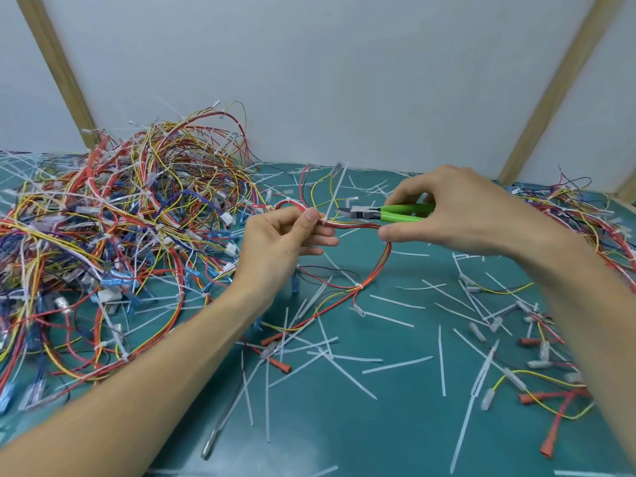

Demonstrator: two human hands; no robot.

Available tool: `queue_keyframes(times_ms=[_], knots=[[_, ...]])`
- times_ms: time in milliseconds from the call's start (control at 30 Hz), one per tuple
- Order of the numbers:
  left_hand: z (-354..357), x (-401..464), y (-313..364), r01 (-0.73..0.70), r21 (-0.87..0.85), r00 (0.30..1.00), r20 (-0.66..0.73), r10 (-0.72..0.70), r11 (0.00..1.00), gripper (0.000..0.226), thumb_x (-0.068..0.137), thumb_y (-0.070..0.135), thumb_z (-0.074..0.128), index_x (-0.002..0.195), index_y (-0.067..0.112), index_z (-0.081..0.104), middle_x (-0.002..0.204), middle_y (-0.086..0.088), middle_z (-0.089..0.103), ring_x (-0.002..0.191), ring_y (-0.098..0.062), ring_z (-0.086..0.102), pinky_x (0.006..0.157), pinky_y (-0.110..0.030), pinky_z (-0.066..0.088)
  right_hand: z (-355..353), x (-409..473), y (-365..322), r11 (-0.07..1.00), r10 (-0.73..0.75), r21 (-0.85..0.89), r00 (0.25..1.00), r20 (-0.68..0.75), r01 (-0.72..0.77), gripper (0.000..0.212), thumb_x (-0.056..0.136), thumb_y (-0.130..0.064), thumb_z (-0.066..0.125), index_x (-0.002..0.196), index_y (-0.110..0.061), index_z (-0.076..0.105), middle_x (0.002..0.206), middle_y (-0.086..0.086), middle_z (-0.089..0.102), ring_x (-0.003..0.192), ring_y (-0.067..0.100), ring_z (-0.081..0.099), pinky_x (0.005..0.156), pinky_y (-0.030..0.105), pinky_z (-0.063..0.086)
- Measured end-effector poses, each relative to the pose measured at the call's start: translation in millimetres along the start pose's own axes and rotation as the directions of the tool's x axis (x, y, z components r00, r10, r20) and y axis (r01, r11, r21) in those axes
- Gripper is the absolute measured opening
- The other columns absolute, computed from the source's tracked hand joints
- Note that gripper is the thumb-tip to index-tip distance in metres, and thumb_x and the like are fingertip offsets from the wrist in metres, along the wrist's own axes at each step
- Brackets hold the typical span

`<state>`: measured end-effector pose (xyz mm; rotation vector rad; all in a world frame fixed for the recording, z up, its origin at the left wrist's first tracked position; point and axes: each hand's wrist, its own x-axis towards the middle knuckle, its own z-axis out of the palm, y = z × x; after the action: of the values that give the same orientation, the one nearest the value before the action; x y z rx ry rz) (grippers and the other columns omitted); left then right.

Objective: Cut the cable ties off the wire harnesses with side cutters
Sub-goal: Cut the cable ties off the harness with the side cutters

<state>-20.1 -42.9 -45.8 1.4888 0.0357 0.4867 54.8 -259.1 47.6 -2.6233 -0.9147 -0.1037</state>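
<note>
Above a green surface [395,425] littered with cut ties, your left hand [275,242] pinches a wire harness [378,266] at its white cable tie [332,204] while your right hand [457,211] grips green-handled side cutters [389,213], tips just beside the tie.

Green-handled side cutters [385,213] point at the red-yellow harness's [378,259] white tie [335,197].

Bright, even, diffuse light, soft faint shadows beneath the forearms, no harsh glare on the green surface [395,425], wide-angle bowing toward 3 and 9 o'clock, slight motion blur at the edges, centre fairly sharp
</note>
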Motion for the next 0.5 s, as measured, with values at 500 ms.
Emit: queue_keyframes(times_ms=[500], knots=[[0.8,-1.3,1.6,-0.01,0.001,1.0,0.011,0.01,1.0,0.025,0.102,0.017,0.056,0.087,0.008,0.074,0.082,-0.01,0.078,0.079,-0.026,0.077,0.072,-0.03,0.062,9.3,-0.6,-10.4,0.997,-0.07,-0.025,0.997,-0.009,0.07,0.034,0.073,-0.062,0.075,0.099,-0.04,0.074,0.087,-0.022,0.068,0.092,0.017,0.062,0.085,0.042,0.053]])
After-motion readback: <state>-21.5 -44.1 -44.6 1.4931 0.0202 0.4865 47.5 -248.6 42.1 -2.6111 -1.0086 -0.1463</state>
